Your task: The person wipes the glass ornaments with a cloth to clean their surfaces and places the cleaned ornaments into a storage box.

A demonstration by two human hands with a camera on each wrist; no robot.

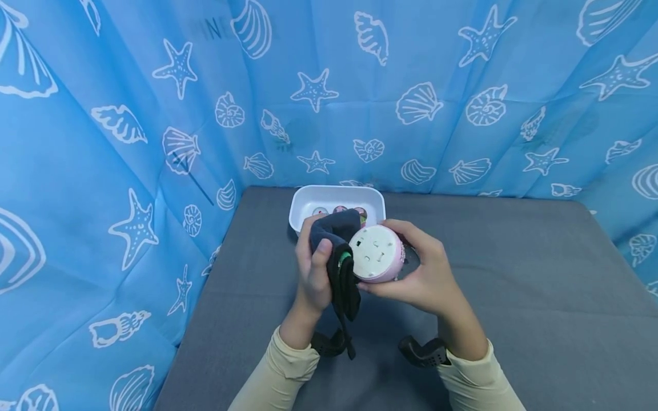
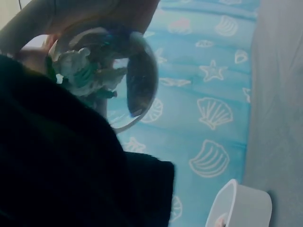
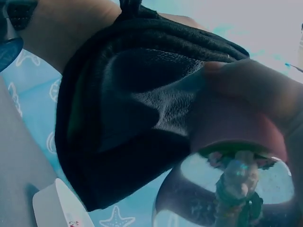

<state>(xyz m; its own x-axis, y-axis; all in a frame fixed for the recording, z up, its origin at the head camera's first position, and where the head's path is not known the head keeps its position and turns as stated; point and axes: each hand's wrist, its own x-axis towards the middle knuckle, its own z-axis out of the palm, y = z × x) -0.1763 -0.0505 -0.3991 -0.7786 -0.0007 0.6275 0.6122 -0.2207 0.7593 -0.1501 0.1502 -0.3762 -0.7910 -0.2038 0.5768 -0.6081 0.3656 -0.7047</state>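
My left hand (image 1: pixel 315 274) grips a dark navy fabric pouch (image 1: pixel 336 227) with black edging and a thin cord hanging down. A snow globe (image 1: pixel 377 255) with a pink base is held in my right hand (image 1: pixel 429 265), fingers and thumb around the base. Its pale underside faces the head camera, right beside the cloth. Through the clear dome (image 2: pixel 106 80) in the left wrist view, a small white and green figure shows. From the right wrist, the pouch's dark opening (image 3: pixel 132 104) spreads next to the pink base (image 3: pixel 239 125).
Behind the hands, a white plastic tub (image 1: pixel 304 200) stands on the grey table (image 1: pixel 514 274), with several small round items (image 1: pixel 339 209) inside. A blue curtain (image 1: pixel 313 131) with white shells and starfish hangs along the back and left.
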